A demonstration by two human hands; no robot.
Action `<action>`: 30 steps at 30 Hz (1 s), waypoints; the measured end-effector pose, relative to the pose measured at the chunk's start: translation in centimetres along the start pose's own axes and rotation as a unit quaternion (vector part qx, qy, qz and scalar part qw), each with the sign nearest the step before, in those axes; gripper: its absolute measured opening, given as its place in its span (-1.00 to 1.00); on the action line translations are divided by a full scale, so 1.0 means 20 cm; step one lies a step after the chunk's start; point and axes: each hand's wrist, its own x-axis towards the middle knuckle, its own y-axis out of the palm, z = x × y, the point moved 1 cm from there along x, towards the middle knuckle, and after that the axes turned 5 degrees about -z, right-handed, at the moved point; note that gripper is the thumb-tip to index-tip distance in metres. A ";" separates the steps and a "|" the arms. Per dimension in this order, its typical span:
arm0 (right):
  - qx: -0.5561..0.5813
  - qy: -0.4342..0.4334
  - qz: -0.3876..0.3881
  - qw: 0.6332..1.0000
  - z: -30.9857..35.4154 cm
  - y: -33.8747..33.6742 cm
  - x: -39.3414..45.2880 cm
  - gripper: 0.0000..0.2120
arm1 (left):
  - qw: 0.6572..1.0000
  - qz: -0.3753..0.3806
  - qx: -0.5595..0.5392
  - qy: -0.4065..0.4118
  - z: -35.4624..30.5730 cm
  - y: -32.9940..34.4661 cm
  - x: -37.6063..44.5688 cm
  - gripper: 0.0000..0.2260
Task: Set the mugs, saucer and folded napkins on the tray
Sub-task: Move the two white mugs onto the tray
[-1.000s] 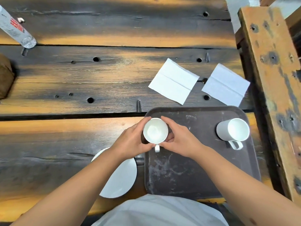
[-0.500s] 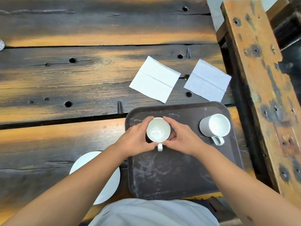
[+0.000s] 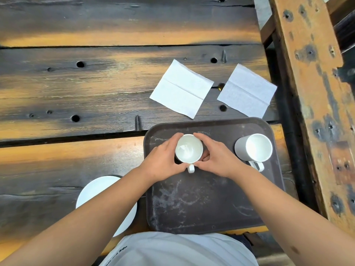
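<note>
A white mug [image 3: 189,148] stands on the dark brown tray [image 3: 203,204], near its far left part, handle toward me. My left hand [image 3: 163,160] and my right hand [image 3: 217,158] cup it from either side. A second white mug [image 3: 256,147] stands at the tray's far right, handle toward me. A white saucer [image 3: 96,191] lies on the table left of the tray, partly hidden by my left forearm. Two folded white napkins lie on the table beyond the tray: the left napkin [image 3: 181,91] and the right napkin [image 3: 246,92].
The table [image 3: 76,93] is of dark worn planks with holes and gaps. A rusty orange wooden beam [image 3: 315,93] runs along the right side, close to the tray's right edge. My white shirt shows at the bottom.
The view has shifted, so everything sits further left in frame. The hands stay cupped around the mug on the tray; it has barely moved.
</note>
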 end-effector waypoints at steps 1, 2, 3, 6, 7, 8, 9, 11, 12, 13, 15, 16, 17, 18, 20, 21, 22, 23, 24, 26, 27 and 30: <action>0.001 0.000 -0.005 1.000 -0.01 0.00 0.00 -0.24 | 1.000 -0.002 0.002 0.005 -0.01 0.01 0.01 -0.31; 0.001 -0.001 -0.009 1.000 -0.01 0.00 -0.01 -0.25 | 1.000 -0.004 0.002 0.010 -0.01 0.01 0.01 -0.32; 0.001 -0.002 -0.012 1.000 -0.02 0.00 -0.01 -0.26 | 1.000 -0.006 0.001 0.013 -0.02 0.02 0.01 -0.32; 0.003 0.000 -0.008 1.000 -0.02 0.00 -0.01 -0.26 | 1.000 -0.003 0.001 0.011 -0.01 0.02 0.00 -0.31; 0.004 0.003 -0.006 1.000 -0.02 0.00 -0.01 -0.26 | 1.000 -0.001 0.002 0.011 -0.01 0.02 0.00 -0.31; 0.004 0.007 -0.004 1.000 -0.01 0.00 -0.02 -0.27 | 1.000 0.000 0.003 0.012 -0.01 0.02 -0.01 -0.31; 0.004 0.012 -0.002 1.000 -0.01 0.00 -0.02 -0.27 | 1.000 0.001 0.004 0.014 -0.01 0.02 -0.01 -0.31; 0.004 0.018 0.003 1.000 -0.01 0.01 -0.03 -0.28 | 1.000 0.006 0.005 0.016 -0.01 0.01 -0.02 -0.31; 0.001 0.020 0.005 1.000 0.00 0.01 -0.03 -0.29 | 1.000 0.009 0.004 0.015 -0.01 0.01 -0.02 -0.30; -0.005 0.019 0.007 1.000 0.01 0.01 -0.03 -0.30 | 1.000 0.011 0.004 0.014 -0.01 0.01 -0.02 -0.30; -0.025 0.016 0.009 1.000 0.02 0.00 -0.03 -0.30 | 1.000 0.017 0.011 0.011 -0.02 0.01 -0.03 -0.27; -0.043 0.016 0.011 0.999 0.03 0.00 -0.04 -0.30 | 1.000 0.022 0.017 0.010 -0.02 0.01 -0.03 -0.23; -0.066 0.018 0.015 0.998 0.03 -0.01 -0.04 -0.30 | 0.999 0.030 0.026 0.008 -0.01 0.02 -0.04 -0.20; -0.092 0.019 0.017 0.995 0.04 -0.02 -0.04 -0.28 | 0.999 0.036 0.037 0.007 -0.01 0.02 -0.05 -0.16; -0.146 0.021 -0.007 0.989 0.06 -0.02 -0.05 -0.26 | 0.997 0.034 0.065 0.000 0.00 0.00 -0.09 -0.13; -0.165 0.016 -0.036 0.985 0.08 -0.01 -0.05 -0.27 | 0.996 0.025 0.080 -0.002 0.01 -0.01 -0.11 -0.14; -0.178 0.007 -0.069 0.982 0.11 0.00 -0.06 -0.31 | 0.995 0.014 0.096 0.000 0.03 -0.03 -0.13 -0.16; -0.188 -0.005 -0.094 0.978 0.14 0.01 -0.07 -0.35 | 0.994 0.001 0.109 0.002 0.04 -0.05 -0.16 -0.19; -0.194 -0.019 -0.108 0.975 0.18 0.04 -0.08 -0.40 | 0.993 -0.012 0.119 0.000 0.06 -0.08 -0.20 -0.23; -0.205 -0.054 -0.113 0.971 0.26 0.10 -0.10 -0.50 | 0.991 -0.030 0.133 -0.011 0.11 -0.13 -0.27 -0.32; -0.211 -0.075 -0.111 0.968 0.30 0.13 -0.11 -0.54 | 0.990 -0.032 0.140 -0.015 0.13 -0.16 -0.30 -0.39; -0.215 -0.125 -0.080 0.965 0.41 0.25 -0.13 -0.61 | 0.988 -0.044 0.148 -0.033 0.20 -0.23 -0.44 -0.55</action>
